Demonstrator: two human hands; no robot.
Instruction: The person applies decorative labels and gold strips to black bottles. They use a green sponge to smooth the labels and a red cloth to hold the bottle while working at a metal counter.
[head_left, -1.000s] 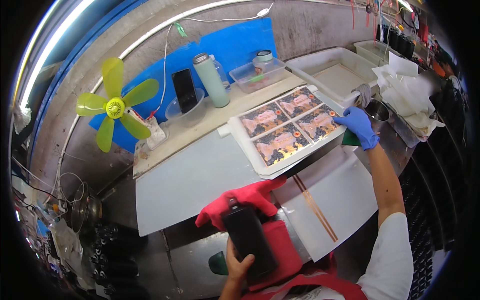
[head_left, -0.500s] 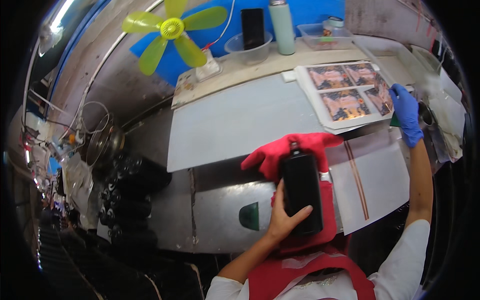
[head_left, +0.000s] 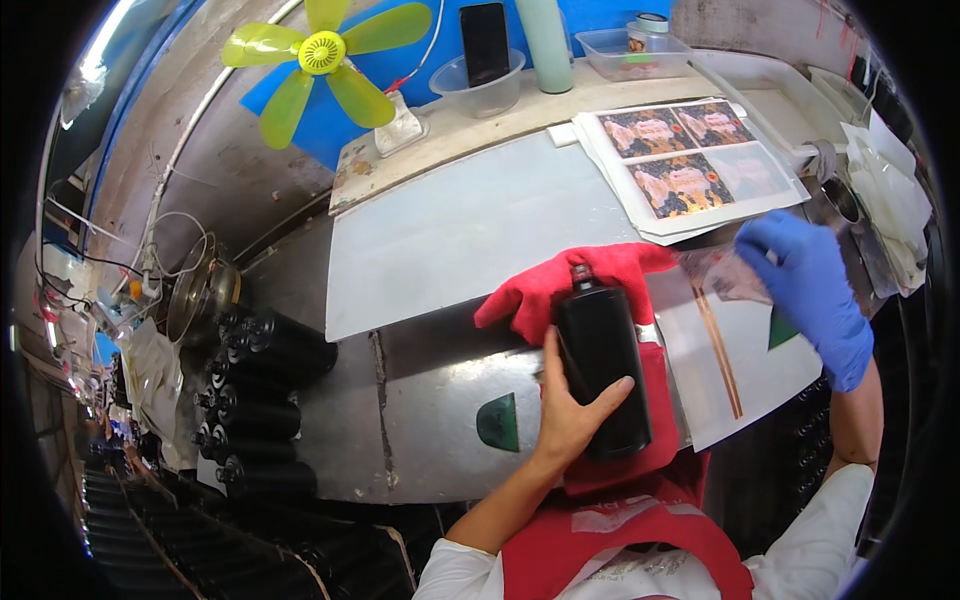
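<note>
Newly lifted off the printed sheet's [head_left: 752, 174] four-o'clock quarter, one decal [head_left: 728, 274] is hanging from the nearly closed, pinching right hand [head_left: 808, 285], at two o'clock from the black bottle [head_left: 606, 365]. The half-curled left hand [head_left: 577, 412] is gripping that bottle.

The black bottle [head_left: 608, 370] looks smooth, semi-glossy plastic; the red cloth [head_left: 540, 300], matt. At the bottle's nine o'clock, the metal surface [head_left: 445, 395] gleams; at one, the printed sheet [head_left: 675, 190] shows shiny golden patches.

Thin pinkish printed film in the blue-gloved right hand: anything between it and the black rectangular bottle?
Nothing visible stands between the thin pinkish printed film and black rectangular bottle; the white brown-striped sheet and crumpled red cloth only lie underneath.
</note>
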